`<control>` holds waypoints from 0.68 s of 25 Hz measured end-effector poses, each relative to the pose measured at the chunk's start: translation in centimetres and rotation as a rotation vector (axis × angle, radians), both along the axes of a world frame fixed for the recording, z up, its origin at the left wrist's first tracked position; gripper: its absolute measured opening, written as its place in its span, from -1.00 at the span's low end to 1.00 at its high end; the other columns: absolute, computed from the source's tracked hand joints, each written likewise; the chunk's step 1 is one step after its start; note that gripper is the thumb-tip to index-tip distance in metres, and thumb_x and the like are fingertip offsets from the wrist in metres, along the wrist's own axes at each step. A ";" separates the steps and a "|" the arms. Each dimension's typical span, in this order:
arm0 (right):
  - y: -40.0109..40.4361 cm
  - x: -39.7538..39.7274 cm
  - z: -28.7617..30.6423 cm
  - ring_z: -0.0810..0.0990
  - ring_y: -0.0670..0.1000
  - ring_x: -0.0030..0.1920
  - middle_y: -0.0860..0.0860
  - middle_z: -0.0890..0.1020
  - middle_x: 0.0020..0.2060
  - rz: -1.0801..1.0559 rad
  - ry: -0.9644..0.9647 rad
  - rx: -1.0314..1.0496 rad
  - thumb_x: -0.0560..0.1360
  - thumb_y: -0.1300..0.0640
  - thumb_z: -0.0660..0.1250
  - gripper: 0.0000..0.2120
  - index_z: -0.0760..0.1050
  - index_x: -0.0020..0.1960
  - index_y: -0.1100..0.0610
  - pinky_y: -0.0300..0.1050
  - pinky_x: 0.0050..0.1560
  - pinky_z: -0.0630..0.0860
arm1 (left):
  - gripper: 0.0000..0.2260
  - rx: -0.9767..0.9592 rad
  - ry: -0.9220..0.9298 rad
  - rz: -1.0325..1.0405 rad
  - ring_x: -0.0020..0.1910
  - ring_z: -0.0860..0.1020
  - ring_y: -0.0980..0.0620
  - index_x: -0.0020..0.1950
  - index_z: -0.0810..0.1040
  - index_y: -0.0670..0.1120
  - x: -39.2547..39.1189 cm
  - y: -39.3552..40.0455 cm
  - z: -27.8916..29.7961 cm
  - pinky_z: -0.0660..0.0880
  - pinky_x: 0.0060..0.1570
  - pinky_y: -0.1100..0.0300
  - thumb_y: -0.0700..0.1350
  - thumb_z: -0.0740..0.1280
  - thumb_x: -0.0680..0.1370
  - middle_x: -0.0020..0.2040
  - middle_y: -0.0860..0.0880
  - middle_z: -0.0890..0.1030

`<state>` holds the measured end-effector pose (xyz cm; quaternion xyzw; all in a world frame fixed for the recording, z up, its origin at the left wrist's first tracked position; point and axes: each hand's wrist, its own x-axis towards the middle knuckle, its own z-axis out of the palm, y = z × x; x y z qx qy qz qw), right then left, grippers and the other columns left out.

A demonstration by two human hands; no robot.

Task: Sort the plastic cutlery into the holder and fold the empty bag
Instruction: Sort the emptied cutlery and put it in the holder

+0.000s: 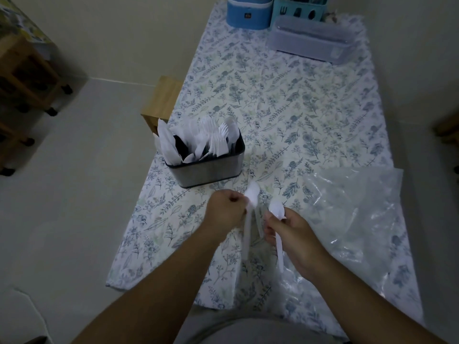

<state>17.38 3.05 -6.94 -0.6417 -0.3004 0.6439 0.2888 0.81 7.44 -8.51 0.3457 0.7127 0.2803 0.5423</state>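
Observation:
A grey metal cutlery holder (211,171) stands on the floral tablecloth at the table's left side, packed with several white plastic forks, knives and spoons. In front of it, my left hand (227,211) is closed around a white plastic spoon (252,193), bowl pointing up and blurred. My right hand (290,235) grips another white plastic spoon (277,209) by its handle, bowl upward. A clear plastic bag (352,219) lies crumpled and flat on the table to the right of my right hand.
At the table's far end stand a blue container (248,13), a teal cutlery caddy (300,8) and a clear lidded box (315,40). A wooden stool (162,100) sits left of the table. A wooden cart (24,78) on wheels is at far left.

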 end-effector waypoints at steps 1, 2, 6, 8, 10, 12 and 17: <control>0.0 0.0 0.0 0.72 0.06 -0.08 0.07 0.74 -0.07 0.011 0.013 0.007 0.60 0.04 0.37 -0.80 0.61 0.18 0.07 0.01 0.03 0.65 | -0.92 -0.030 -0.146 0.023 -0.29 0.67 0.01 -0.01 0.68 -0.22 1.2 -0.9 0.9 0.61 -0.25 0.22 -0.23 0.43 0.56 -0.16 -0.17 0.73; 0.0 0.0 0.1 0.74 0.08 -0.05 0.07 0.76 -0.04 0.016 0.015 0.013 0.62 0.06 0.35 -0.81 0.61 0.21 0.03 -0.01 -0.02 0.65 | -0.92 -0.049 -0.258 0.034 -0.28 0.68 0.01 -0.02 0.68 -0.24 2.2 -1.6 1.5 0.64 -0.21 0.21 -0.24 0.44 0.55 -0.16 -0.17 0.73; -0.4 0.8 0.3 0.61 0.05 -0.30 0.09 0.73 -0.08 -0.087 -0.078 -0.021 0.64 0.21 0.24 -0.76 0.59 0.20 -0.01 -0.08 -0.30 0.52 | -0.82 0.009 -0.107 -0.016 -0.27 0.67 0.01 -0.10 0.69 -0.15 3.6 -0.7 0.0 0.65 -0.16 0.15 -0.03 0.49 0.51 -0.21 -0.09 0.71; -0.6 1.6 0.6 0.47 0.00 -0.36 0.09 0.70 -0.10 -0.139 -0.097 -0.073 0.64 0.21 0.20 -0.75 0.54 0.19 -0.05 -0.13 -0.40 0.41 | -0.74 0.080 0.185 -0.050 -0.20 0.64 0.04 -0.04 0.61 -0.09 3.3 0.8 -1.6 0.57 -0.21 0.24 0.07 0.51 0.48 -0.14 -0.03 0.66; -1.0 2.1 0.7 0.41 -0.01 -0.36 0.08 0.68 -0.11 -0.142 -0.086 -0.098 0.66 0.17 0.17 -0.78 0.49 0.20 -0.05 -0.16 -0.43 0.35 | -0.64 0.149 0.347 -0.115 -0.08 0.61 0.00 0.06 0.50 -0.06 3.6 2.0 -2.6 0.57 -0.15 0.19 0.07 0.54 0.44 -0.01 -0.04 0.58; -1.4 2.4 0.8 0.40 -0.01 -0.35 0.06 0.65 -0.13 -0.116 -0.061 -0.094 0.67 0.15 0.20 -0.80 0.49 0.23 0.00 -0.16 -0.46 0.36 | -0.59 0.173 0.466 -0.240 0.01 0.59 -0.09 0.14 0.45 -0.10 4.2 2.8 -3.3 0.59 -0.03 0.05 0.03 0.54 0.45 0.07 -0.10 0.54; -1.3 3.5 0.9 0.45 0.01 -0.32 0.06 0.63 -0.15 -0.102 -0.094 -0.035 0.64 0.23 0.22 -0.73 0.51 0.29 0.03 -0.13 -0.39 0.40 | -0.81 0.179 0.459 -0.265 -0.15 0.64 -0.01 0.19 0.53 -0.14 3.9 2.6 -1.6 0.55 -0.31 0.26 -0.16 0.37 0.59 0.04 -0.12 0.66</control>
